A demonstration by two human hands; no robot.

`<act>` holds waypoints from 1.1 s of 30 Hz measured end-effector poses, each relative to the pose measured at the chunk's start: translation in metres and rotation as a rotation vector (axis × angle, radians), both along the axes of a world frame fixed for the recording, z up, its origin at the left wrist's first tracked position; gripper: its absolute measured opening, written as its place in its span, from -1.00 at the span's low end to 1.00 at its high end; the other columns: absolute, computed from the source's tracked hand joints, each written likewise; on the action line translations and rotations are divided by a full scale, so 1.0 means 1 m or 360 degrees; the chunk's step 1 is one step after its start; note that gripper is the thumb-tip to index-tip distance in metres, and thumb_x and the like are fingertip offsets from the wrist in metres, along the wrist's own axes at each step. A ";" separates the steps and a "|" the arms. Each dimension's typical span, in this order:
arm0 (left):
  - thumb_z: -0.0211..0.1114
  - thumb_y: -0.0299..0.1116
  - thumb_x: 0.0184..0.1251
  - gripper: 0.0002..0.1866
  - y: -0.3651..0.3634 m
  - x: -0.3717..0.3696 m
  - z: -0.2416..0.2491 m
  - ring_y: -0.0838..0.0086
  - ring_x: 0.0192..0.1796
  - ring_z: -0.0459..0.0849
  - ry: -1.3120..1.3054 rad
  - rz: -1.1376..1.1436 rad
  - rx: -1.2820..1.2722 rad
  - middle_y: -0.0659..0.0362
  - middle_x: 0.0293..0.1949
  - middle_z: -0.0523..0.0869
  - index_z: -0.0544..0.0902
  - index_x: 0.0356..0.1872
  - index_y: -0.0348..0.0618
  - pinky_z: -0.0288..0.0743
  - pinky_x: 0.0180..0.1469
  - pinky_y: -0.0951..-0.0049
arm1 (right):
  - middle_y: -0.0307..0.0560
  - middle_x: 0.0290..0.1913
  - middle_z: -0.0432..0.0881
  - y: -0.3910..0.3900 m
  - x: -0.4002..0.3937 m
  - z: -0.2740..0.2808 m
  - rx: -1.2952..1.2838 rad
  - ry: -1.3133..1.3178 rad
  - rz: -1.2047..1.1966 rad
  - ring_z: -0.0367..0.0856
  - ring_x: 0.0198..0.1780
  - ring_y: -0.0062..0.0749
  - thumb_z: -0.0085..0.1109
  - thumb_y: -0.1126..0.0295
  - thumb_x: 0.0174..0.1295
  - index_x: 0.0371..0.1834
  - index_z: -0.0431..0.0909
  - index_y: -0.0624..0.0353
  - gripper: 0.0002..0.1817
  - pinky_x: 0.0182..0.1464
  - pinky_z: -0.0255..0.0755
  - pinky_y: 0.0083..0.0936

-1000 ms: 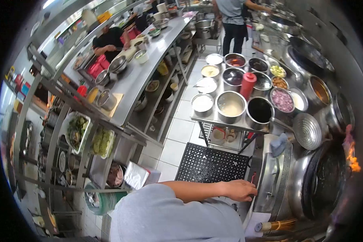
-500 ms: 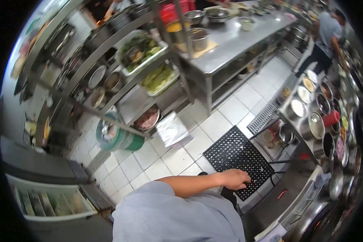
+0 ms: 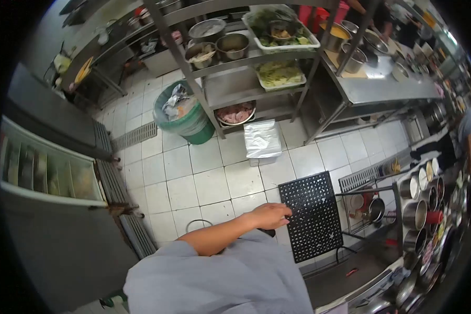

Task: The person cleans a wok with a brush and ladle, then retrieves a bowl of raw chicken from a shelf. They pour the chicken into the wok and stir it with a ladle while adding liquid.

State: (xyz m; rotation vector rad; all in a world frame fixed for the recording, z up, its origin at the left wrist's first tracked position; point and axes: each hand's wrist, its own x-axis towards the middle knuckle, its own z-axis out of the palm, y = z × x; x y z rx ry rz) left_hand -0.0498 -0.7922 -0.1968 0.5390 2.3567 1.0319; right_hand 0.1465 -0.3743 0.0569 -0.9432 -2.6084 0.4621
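My left hand hangs in front of my grey shirt, with the forearm crossing from the left. Its fingers are loosely curled and slightly apart, and no object shows in them. Below and to the right of it, a black perforated rubber mat lies on the white tiles; the fingertips overlap its left edge in the view but appear well above it. My right hand is out of sight.
A metal rack holds pots and trays of greens. Beside it stand a green bin and a foil-topped box. A steel table is behind, pots line the right, and a glass-front fridge is at left. Other people work beyond.
My view has turned rightward around the room's floor, so the rack, bin and fridge appear shifted. My left hand now appears further left, at the mat's left edge.
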 end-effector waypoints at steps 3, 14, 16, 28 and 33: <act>0.20 -0.22 0.40 -0.63 -0.024 0.034 0.002 0.12 0.20 0.58 -0.0082 0.0125 -0.0054 0.04 0.10 0.63 0.57 0.14 -0.15 0.47 0.23 0.19 | 0.00 0.07 0.58 0.048 -0.041 -0.107 -0.0583 0.0041 0.0339 0.59 -0.01 -0.31 0.10 0.43 0.40 0.35 0.40 0.23 -0.54 0.10 0.50 -0.39; 0.24 -0.18 0.38 -0.64 -0.159 0.073 -0.023 0.15 0.04 0.68 0.0003 0.0800 -0.0116 0.00 0.01 0.69 0.62 0.06 -0.20 0.54 0.11 0.24 | -0.04 -0.23 0.68 -0.172 -0.167 -0.216 -0.0944 -0.0667 0.1247 0.65 -0.31 -0.40 0.24 0.50 0.22 0.20 0.53 0.23 -0.56 -0.19 0.54 -0.47; 0.25 -0.20 0.38 -0.65 -0.182 0.059 -0.027 0.17 0.01 0.69 -0.0044 0.0840 -0.0061 -0.02 -0.01 0.70 0.63 0.04 -0.21 0.56 0.08 0.25 | -0.03 -0.25 0.69 -0.196 -0.191 -0.228 -0.0950 -0.0801 0.1327 0.67 -0.32 -0.37 0.25 0.49 0.20 0.18 0.54 0.24 -0.56 -0.19 0.55 -0.45; 0.29 -0.18 0.38 -0.65 -0.314 -0.101 -0.101 0.28 -0.07 0.74 -0.0394 0.0985 0.0029 0.05 -0.06 0.76 0.65 0.01 -0.23 0.59 0.01 0.34 | 0.06 -0.24 0.75 -0.306 -0.260 -0.330 -0.1029 -0.1125 0.1090 0.75 -0.21 -0.09 0.23 0.35 0.22 0.14 0.55 0.17 -0.59 -0.11 0.59 -0.30; 0.27 -0.12 0.41 -0.63 -0.326 -0.158 -0.167 0.43 -0.05 0.70 -0.1015 0.1184 0.0220 0.19 -0.06 0.73 0.64 0.07 -0.13 0.55 -0.04 0.41 | 0.09 -0.20 0.74 -0.328 -0.294 -0.360 -0.1389 -0.1113 0.0807 0.75 -0.21 -0.14 0.23 0.34 0.24 0.18 0.54 0.19 -0.57 -0.09 0.59 -0.32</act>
